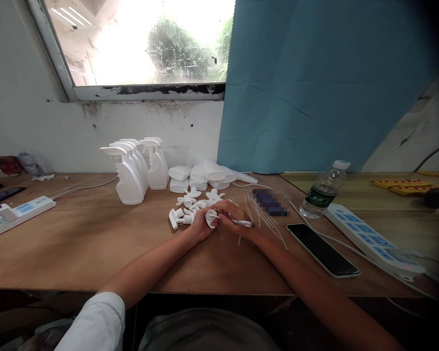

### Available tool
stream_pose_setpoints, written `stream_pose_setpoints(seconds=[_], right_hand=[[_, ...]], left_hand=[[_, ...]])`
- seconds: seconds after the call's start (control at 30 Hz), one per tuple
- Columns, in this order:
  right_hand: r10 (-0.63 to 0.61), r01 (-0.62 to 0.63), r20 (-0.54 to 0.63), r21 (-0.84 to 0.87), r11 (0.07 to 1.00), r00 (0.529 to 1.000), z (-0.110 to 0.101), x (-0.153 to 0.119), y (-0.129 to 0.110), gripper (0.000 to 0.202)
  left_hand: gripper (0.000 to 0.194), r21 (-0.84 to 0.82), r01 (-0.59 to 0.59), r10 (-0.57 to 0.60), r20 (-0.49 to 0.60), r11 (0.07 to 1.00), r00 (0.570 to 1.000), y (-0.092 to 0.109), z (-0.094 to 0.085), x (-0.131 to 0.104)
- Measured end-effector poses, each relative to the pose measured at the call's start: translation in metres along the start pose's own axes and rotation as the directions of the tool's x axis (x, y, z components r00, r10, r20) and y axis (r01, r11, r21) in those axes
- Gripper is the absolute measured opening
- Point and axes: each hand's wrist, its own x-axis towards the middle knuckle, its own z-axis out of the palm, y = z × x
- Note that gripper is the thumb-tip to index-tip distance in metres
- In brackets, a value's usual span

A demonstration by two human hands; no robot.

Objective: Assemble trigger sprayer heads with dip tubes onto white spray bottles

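My left hand is closed around a white spray trigger head, its round cap end turned up towards me. In my right hand is a slim pen-like tool with a clear barrel and dark end. Its thin tip points into or against the trigger head's cap; which of the two I cannot tell. Just left of and behind my hands lie several loose trigger heads. Thin white dip tubes are scattered to the right of my right hand.
Several white spray bottles with triggers stand at the back left. White bottles without triggers lie beside them. On the right are a phone, a water bottle, a power strip and a cable. Another power strip lies left.
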Motion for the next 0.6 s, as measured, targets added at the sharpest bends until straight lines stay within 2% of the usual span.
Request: stream_pose_setpoints(seconds=[0.1, 0.23, 0.3, 0.37, 0.47, 0.53, 0.6], right_hand=[[0.024, -0.022, -0.026, 0.108, 0.994, 0.999, 0.001, 0.003, -0.003, 0.029], [0.221, -0.179, -0.130, 0.278, 0.944, 0.967, 0.004, 0.004, 0.002, 0.049], [0.368, -0.278, -0.179, 0.390, 0.878, 0.912, 0.004, 0.005, 0.007, 0.060], [0.515, -0.350, -0.221, 0.513, 0.784, 0.828, 0.002, 0.006, 0.014, 0.066], [0.638, -0.405, -0.258, 0.590, 0.699, 0.725, -0.005, 0.008, 0.023, 0.070], [0.675, -0.460, -0.272, 0.557, 0.692, 0.685, -0.011, 0.009, 0.029, 0.072], [0.679, -0.511, -0.282, 0.485, 0.710, 0.678, -0.016, 0.008, 0.035, 0.072]], left_hand=[[0.012, -0.009, 0.002, -0.002, -0.014, 1.000, 1.000, 0.000, 0.001, -0.002], [0.012, 0.033, 0.016, -0.016, -0.018, 0.999, 1.000, -0.002, 0.004, -0.003], [0.014, 0.058, 0.010, -0.009, -0.018, 0.998, 1.000, -0.003, 0.004, -0.002], [0.016, 0.078, -0.002, 0.003, -0.017, 0.997, 1.000, -0.004, 0.004, -0.001], [0.019, 0.097, -0.014, 0.015, -0.016, 0.995, 1.000, -0.006, 0.005, -0.001], [0.024, 0.128, -0.052, 0.055, -0.015, 0.990, 0.998, -0.007, 0.007, -0.002], [0.033, 0.191, -0.111, 0.115, -0.009, 0.975, 0.993, -0.008, 0.010, -0.004]])
